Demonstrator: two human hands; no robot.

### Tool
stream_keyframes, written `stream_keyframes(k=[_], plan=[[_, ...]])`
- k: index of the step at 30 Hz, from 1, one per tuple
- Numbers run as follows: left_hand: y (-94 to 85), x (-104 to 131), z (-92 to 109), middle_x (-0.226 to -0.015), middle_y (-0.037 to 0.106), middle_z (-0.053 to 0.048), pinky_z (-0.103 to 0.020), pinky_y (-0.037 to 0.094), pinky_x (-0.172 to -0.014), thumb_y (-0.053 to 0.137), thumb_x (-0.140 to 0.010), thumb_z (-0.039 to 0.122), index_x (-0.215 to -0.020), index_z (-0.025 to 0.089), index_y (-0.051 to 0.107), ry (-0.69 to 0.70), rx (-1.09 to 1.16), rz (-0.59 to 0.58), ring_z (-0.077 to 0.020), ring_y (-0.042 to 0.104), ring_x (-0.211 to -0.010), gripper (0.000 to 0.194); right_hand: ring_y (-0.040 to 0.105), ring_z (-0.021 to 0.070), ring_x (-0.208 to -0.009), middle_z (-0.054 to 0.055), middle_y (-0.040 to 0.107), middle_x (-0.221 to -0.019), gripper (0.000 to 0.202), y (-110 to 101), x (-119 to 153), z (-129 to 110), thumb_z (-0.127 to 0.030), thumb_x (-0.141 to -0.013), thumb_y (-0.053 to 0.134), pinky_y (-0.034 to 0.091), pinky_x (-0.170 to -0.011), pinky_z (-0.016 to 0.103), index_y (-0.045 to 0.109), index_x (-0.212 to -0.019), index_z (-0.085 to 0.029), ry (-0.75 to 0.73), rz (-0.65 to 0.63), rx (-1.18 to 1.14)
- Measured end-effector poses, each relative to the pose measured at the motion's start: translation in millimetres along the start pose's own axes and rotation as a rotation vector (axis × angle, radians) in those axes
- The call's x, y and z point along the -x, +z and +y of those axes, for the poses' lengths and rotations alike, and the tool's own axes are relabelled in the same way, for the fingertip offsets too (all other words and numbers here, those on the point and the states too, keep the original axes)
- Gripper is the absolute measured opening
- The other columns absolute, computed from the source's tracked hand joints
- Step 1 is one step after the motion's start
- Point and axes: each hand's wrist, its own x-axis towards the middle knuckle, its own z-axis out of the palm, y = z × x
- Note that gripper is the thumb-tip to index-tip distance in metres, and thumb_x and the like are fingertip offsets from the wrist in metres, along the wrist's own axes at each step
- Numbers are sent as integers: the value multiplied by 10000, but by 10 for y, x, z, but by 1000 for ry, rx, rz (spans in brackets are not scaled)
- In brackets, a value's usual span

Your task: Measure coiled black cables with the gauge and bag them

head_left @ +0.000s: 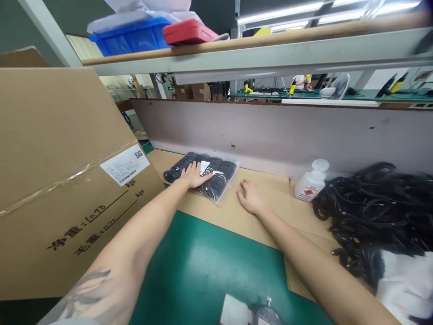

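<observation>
A clear plastic bag of coiled black cables (219,180) lies flat on cardboard at the back of the bench. My left hand (193,175) rests on top of the bag with its fingers spread, touching the plastic beside a small white label. To the right of the bag, apart from it, my right hand (251,197) lies low over the cardboard sheet (270,180). Its fingers are loosely curled and stretched forward, and nothing shows in them.
A large cardboard box (67,149) fills the left side. At right stand a white pump bottle (311,183) and a heap of black cables (375,207), with white cloth (406,284) in front. A clear bottle (267,315) is at the near edge. A shelf (257,61) crosses above.
</observation>
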Motion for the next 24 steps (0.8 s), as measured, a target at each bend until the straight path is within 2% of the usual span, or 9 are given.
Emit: stream_keyframes(k=[2, 4, 8, 11, 14, 19, 22, 23, 24], plan=[[-78, -13, 67, -1626, 197, -224, -606, 128, -1179, 480, -756, 794, -1554, 114, 290, -19, 1, -15, -439, 171, -1492, 1065, 363, 295, -1416, 193, 419, -1511, 483, -19, 5, -16, -382, -996, 389, 247, -1187, 424, 497, -1361, -84, -1, 5, -9], [-86, -12, 182, -1632, 192, -207, -625, 74, -1176, 465, -774, 783, -1544, 153, 330, -11, 6, 5, -449, 148, -1494, 1004, 367, 293, -1416, 194, 424, -1508, 477, -30, 7, -23, -379, -994, 395, 256, -1183, 429, 502, -1357, -88, 4, 6, -13], [136, 54, 422, -1670, 83, -121, -601, -58, -1180, 417, -805, 780, -1558, 247, 295, 77, 50, 56, -388, 20, -1524, 930, 371, 289, -1417, 184, 427, -1510, 487, -1, -16, 6, -386, -991, 388, 258, -1188, 417, 503, -1359, -89, 20, 8, -2], [266, 110, 509, -1664, 86, -171, -637, -109, -1150, 398, -825, 766, -1566, 209, 268, 84, 106, 69, -401, -17, -1521, 936, 362, 267, -1428, 150, 422, -1523, 502, 40, -23, 28, -408, -984, 372, 245, -1203, 388, 493, -1373, -115, 24, 12, 14], [196, 225, 534, -1647, 132, -217, -669, -134, -1127, 431, -845, 718, -1547, 158, 315, 66, 165, 79, -434, -12, -1512, 906, 407, 278, -1406, 156, 446, -1509, 552, 50, 36, 6, -442, -968, 334, 290, -1193, 395, 494, -1375, -105, 13, 2, 17], [-24, 617, 531, -1618, 225, -224, -592, 3, -1196, 515, -865, 612, -1510, 156, 405, 128, 217, 29, -383, 116, -1517, 797, 490, 419, -1327, 259, 489, -1445, 710, 139, 13, 85, -558, -893, 268, 391, -1112, 567, 547, -1312, -58, 3, -13, 1], [24, 1041, 485, -1595, 309, -208, -516, 171, -1207, 520, -895, 513, -1509, 137, 406, 250, 240, -67, -340, 269, -1486, 729, 507, 394, -1322, 202, 529, -1429, 711, 320, -92, 228, -640, -817, 314, 432, -1088, 544, 579, -1305, -196, 31, -18, -27], [60, 1238, 449, -1561, 395, -183, -471, 232, -1199, 581, -869, 480, -1493, 154, 440, 307, 247, -113, -323, 352, -1453, 718, 511, 395, -1317, 205, 541, -1415, 724, 382, -115, 282, -653, -790, 344, 430, -1084, 542, 574, -1324, -223, 27, -5, -52], [93, 1464, 396, -1489, 512, -159, -423, 317, -1166, 664, -815, 456, -1418, 171, 551, 356, 252, -165, -316, 448, -1395, 676, 541, 395, -1285, 190, 584, -1369, 720, 439, -131, 338, -661, -765, 368, 432, -1065, 550, 558, -1351, -289, 30, 28, -78]])
